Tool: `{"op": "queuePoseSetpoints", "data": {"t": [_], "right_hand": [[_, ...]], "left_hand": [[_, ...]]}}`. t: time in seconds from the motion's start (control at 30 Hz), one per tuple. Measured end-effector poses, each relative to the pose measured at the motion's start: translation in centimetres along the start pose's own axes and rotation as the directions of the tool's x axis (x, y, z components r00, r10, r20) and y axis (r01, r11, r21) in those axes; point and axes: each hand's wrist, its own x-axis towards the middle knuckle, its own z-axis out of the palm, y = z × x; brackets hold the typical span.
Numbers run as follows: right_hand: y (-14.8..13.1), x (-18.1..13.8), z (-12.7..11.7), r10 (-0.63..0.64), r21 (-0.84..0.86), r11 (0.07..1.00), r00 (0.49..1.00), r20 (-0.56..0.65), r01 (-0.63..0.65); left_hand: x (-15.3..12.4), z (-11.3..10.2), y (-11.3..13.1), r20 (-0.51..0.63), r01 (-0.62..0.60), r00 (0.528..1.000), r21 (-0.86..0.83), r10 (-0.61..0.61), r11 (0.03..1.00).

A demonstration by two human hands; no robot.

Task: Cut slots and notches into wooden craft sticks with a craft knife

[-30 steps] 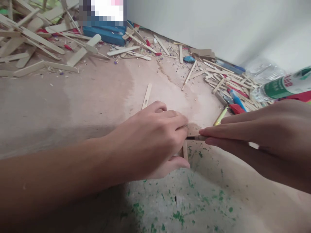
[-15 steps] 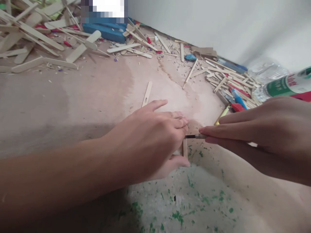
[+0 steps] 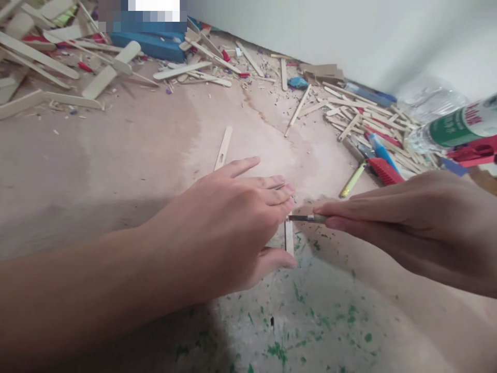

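My left hand (image 3: pixel 233 223) lies over a short wooden stick (image 3: pixel 289 239) on the worn table (image 3: pixel 116 155), fingers pressed on it and thumb at its near end, index finger lifted. My right hand (image 3: pixel 407 223) comes in from the right, pinched shut on a thin craft knife (image 3: pixel 306 218). The knife's tip touches the stick just below my left fingertips. Most of the stick is hidden under my left hand.
A loose stick (image 3: pixel 223 148) lies just beyond my left hand. Heaps of wooden sticks (image 3: pixel 58 62) fill the far left and far right (image 3: pixel 361 124), with a blue box (image 3: pixel 151 44), a yellow pen (image 3: pixel 352 180), a plastic bottle (image 3: pixel 446 124) and a white wall behind.
My left index finger has lifted and straightened off the stick. The knife tip has stayed at the stick; the view has shifted slightly right and down.
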Motion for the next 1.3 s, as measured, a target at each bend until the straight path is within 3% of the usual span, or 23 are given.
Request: {"op": "queuePoseSetpoints", "data": {"t": [0.1,0.3,0.53,0.63,0.77,0.9,1.07,1.3], "right_hand": [[0.3,-0.5,-0.1,-0.011,-0.1,0.995,1.0,-0.012,0.009],[1.3,-2.1,0.1,-0.158,-0.32,0.933,0.986,0.046,0.164],[1.3,-3.4,1.0,-0.142,-0.347,0.927,0.99,0.022,0.14],[1.0,-2.6,1.2,-0.13,-0.267,0.956,0.991,-0.025,0.119],[0.7,-1.9,1.8,0.01,-0.044,0.999,0.999,-0.054,-0.012],[0.3,-1.9,2.5,0.064,0.031,0.998,0.994,-0.091,-0.061],[0.3,-1.9,3.0,0.263,0.315,0.919,0.963,-0.049,-0.235],[0.9,-2.7,4.0,0.395,0.472,0.821,0.916,-0.065,-0.321]], "left_hand": [[0.0,-0.1,-0.1,0.01,-0.002,1.0,0.001,0.002,1.0],[-0.1,-0.3,0.0,0.058,0.002,0.998,-0.024,0.0,1.0],[0.1,-0.2,-0.1,0.071,0.006,0.997,-0.028,-0.004,1.0],[-0.1,-0.1,-0.2,0.025,-0.012,1.0,-0.029,0.013,1.0],[-0.7,0.4,-0.3,-0.007,-0.025,1.0,0.0,0.025,1.0],[-0.9,0.9,-0.4,-0.055,-0.008,0.998,0.002,0.008,1.0],[-0.9,0.6,-0.4,-0.021,-0.011,1.0,-0.008,0.011,1.0],[-0.4,0.5,-0.3,-0.023,-0.016,1.0,-0.003,0.016,1.0]]}}
